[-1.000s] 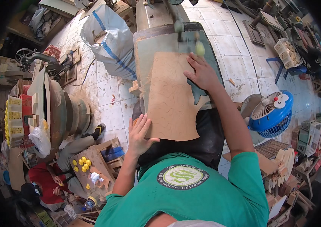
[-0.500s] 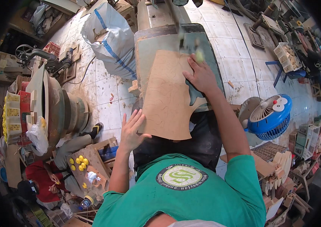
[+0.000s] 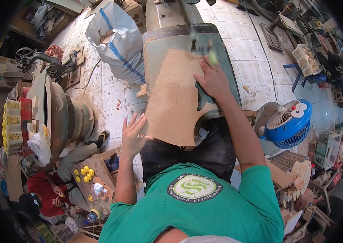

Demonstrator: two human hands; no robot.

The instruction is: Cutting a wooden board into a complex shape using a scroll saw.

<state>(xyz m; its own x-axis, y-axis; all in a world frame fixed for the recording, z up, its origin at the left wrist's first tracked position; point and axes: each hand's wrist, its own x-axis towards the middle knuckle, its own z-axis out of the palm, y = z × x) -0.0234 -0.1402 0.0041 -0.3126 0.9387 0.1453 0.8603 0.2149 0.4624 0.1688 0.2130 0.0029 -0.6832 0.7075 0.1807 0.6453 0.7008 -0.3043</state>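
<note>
A thin brown board (image 3: pixel 171 105) with curved lines drawn on it lies on the grey-green machine table (image 3: pixel 155 52), its near end overhanging my lap. Its right edge is cut in curves. My left hand (image 3: pixel 133 135) is at the board's near left edge, fingers spread, thumb by the rim. My right hand (image 3: pixel 214 83) lies flat with fingers stretched at the board's far right part, close beneath the machine's upright saw part (image 3: pixel 193 38). A blurred pale-green piece (image 3: pixel 212 57) is by its fingertips. The blade itself is too blurred to make out.
A white woven sack (image 3: pixel 117 48) with blue stripes stands left of the table. To the right are a blue fan (image 3: pixel 289 123) and stacked wood pieces (image 3: pixel 297 182). A large wheel-like machine (image 3: pixel 60 117) stands left. Another person in a red shirt (image 3: pixel 44 190) sits at lower left.
The board has slid slightly forward, and its near end has swung left. My left hand has shifted a little left with it; my right hand has barely moved.
</note>
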